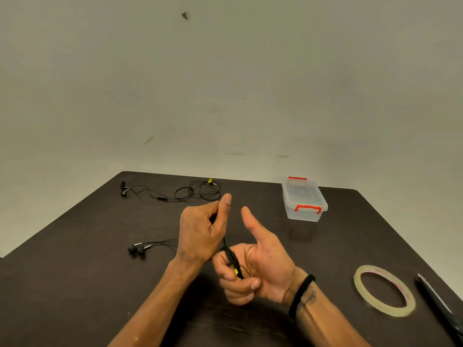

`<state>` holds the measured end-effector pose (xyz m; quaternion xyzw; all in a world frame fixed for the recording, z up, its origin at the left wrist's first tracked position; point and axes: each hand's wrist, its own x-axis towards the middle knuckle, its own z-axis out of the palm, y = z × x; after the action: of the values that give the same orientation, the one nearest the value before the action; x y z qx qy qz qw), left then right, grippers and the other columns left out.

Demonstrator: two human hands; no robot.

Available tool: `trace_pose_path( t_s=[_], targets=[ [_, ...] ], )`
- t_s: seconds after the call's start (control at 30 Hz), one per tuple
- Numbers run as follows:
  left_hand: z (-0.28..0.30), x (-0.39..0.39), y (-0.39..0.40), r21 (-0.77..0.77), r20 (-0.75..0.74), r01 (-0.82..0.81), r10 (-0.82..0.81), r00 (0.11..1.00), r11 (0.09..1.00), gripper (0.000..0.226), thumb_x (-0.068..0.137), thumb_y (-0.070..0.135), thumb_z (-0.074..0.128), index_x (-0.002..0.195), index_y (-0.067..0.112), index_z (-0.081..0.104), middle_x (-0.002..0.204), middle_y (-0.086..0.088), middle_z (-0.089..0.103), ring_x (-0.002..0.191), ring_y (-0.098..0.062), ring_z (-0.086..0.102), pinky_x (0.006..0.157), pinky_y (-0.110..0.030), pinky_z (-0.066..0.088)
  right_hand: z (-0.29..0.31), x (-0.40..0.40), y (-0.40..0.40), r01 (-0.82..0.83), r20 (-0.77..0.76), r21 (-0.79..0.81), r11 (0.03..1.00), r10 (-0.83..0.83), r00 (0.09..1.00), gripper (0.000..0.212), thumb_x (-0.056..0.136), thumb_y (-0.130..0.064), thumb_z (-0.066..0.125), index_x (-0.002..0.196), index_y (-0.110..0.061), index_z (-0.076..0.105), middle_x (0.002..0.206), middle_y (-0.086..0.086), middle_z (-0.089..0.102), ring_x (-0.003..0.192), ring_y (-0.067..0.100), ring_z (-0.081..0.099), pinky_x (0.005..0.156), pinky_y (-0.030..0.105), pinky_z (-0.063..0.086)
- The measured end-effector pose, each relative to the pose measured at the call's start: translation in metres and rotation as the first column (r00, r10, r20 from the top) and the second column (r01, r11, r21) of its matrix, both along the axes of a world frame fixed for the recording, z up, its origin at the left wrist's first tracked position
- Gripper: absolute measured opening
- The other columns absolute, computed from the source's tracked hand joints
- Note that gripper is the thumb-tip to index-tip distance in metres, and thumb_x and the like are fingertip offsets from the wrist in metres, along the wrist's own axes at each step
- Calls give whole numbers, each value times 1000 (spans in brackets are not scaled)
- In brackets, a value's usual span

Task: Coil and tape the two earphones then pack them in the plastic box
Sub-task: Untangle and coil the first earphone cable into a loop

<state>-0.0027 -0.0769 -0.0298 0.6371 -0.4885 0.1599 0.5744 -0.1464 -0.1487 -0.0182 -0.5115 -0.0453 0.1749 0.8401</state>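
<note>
A black earphone cable (pixel 229 255) with a yellow tag is bunched in my right hand (pixel 253 266), whose fingers curl round it while the thumb sticks up. My left hand (pixel 203 229) pinches the same cable higher up and holds it taut. That earphone's two earbuds (pixel 137 248) lie on the table to the left. The second earphone (pixel 180 191) lies loose and uncoiled near the table's far edge. A clear plastic box (pixel 304 200) with red clips stands closed at the far right. A roll of clear tape (pixel 384 290) lies at the near right.
Black scissors (pixel 441 306) lie beside the tape at the table's right edge. The dark brown table (pixel 87 284) stands against a plain wall.
</note>
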Motion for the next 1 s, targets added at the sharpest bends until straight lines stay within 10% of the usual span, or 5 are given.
trace_pose_path(
  t_s=[0.27, 0.53, 0.73, 1.0],
  targets=[
    [-18, -13, -12, 158, -209, 122, -87, 974, 980, 66, 105, 53, 50, 53, 14, 43, 43, -1, 45, 44, -21, 38, 45, -44, 38, 5, -3, -12, 180, 138, 346, 921, -240, 961, 98, 79, -101, 24, 84, -6, 45, 52, 7, 40, 45, 18, 21, 55, 35, 18],
    [-34, -22, -16, 377, -179, 136, -72, 981, 916, 42, 86, 9, 66, 52, 31, 56, 52, 9, 64, 48, -6, 57, 47, -24, 44, 1, -5, -23, 381, 179, 518, 766, -533, 827, 94, 78, -99, 39, 88, -6, 50, 64, 10, 44, 53, 18, 28, 61, 35, 22],
    [-32, -38, -18, 460, -33, 105, -101, 994, 882, 58, 93, 56, 33, 58, 13, 53, 53, -4, 59, 49, -23, 54, 55, -40, 47, 6, -14, -38, 574, 99, 598, 559, -763, 639, 95, 76, -97, 46, 90, -5, 58, 78, 13, 48, 62, 21, 40, 67, 37, 34],
    [-30, -38, -16, 485, 89, 50, -107, 990, 873, 59, 103, 53, 36, 59, 19, 54, 52, 4, 60, 49, -18, 57, 57, -38, 50, 2, -11, -40, 683, 0, 602, 413, -856, 518, 100, 77, -95, 46, 105, -1, 67, 105, 25, 69, 89, 35, 69, 86, 48, 57]
  ],
)
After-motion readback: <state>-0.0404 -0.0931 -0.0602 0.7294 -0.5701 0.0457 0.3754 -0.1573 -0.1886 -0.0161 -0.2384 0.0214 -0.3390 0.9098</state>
